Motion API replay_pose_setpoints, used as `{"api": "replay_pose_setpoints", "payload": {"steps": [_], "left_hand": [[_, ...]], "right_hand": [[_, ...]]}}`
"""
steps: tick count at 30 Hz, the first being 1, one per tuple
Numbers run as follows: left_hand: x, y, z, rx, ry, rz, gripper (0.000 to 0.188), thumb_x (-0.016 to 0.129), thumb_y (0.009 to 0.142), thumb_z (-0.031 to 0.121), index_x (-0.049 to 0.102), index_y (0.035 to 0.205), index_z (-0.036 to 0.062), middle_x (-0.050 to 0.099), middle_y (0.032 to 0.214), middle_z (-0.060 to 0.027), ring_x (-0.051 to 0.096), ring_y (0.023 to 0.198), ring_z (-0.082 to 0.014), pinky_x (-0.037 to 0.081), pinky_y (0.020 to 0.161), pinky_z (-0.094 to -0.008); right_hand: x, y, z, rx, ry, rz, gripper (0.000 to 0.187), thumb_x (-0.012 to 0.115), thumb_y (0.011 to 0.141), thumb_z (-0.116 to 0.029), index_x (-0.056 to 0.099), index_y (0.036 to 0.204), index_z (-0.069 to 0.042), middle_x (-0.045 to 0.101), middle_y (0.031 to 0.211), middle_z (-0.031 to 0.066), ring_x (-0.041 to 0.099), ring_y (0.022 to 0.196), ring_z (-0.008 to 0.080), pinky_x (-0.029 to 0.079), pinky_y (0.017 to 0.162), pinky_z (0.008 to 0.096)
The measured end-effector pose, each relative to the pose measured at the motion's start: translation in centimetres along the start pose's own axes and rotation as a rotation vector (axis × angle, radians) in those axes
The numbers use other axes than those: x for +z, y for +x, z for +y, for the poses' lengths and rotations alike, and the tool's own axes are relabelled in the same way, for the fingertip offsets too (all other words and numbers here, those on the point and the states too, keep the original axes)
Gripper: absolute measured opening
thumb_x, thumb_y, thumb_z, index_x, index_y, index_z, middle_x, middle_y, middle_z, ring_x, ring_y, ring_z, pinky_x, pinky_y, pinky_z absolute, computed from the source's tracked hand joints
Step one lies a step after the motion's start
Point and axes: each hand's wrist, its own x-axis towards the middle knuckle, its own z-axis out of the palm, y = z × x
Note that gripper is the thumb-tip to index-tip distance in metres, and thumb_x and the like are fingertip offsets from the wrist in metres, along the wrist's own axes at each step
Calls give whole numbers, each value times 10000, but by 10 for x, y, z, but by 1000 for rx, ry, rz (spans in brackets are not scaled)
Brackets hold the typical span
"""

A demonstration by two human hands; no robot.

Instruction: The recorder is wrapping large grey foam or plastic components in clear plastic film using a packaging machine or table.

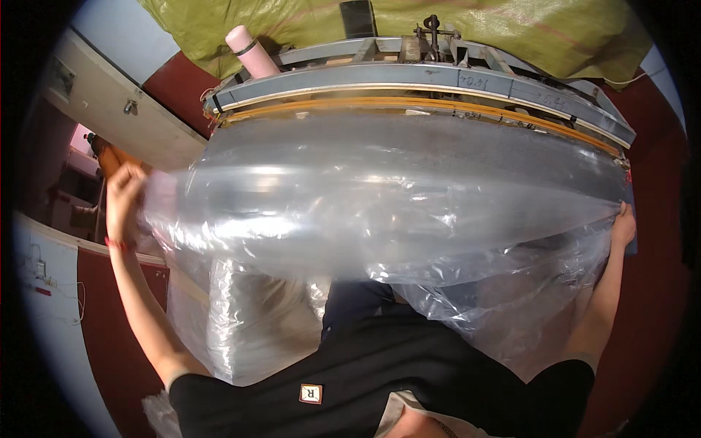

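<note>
A wide sheet of clear plastic film (pixel 350 197) is stretched between my two hands, shiny and creased, and partly blurred. My left hand (pixel 125 191) is raised at the far left with its fingers closed on the film's edge; a red band circles that wrist. At the far right, my right hand (pixel 623 225) pinches the film's other end, where folds gather to a point. Beyond the film lies a long grey metal sealing bar (pixel 328 75) with an orange strip (pixel 350 104) along its front. The film's far part lies close to that strip.
A pink roll (pixel 252 52) stands at the machine's back left. Yellow-green sheeting (pixel 511 33) hangs behind. More bundled clear film (pixel 248 321) hangs near my legs. A pale door (pixel 124 95) and an opening are at the left, a dark red wall (pixel 661 219) at the right.
</note>
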Motion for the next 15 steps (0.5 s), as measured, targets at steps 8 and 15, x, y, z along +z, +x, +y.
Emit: {"api": "replay_pose_setpoints", "payload": {"steps": [8,15], "left_hand": [[183,-18,60,950,468,-464,344,527,770,134,507,1095,23,460,1200,-126,389,1142,-303,337,917,-385],[218,-15,-99,506,575,-263,553,544,791,279,353,1251,40,297,1318,-173,244,1231,-341,247,984,-397]], "right_hand": [[-1,-1,5,22,5,42,343,346,877,-380,520,930,-90,562,855,208,515,801,412,396,620,478],[6,4,6,12,55,12,365,338,880,-390,522,949,-82,561,872,195,511,815,400,400,647,455]]}}
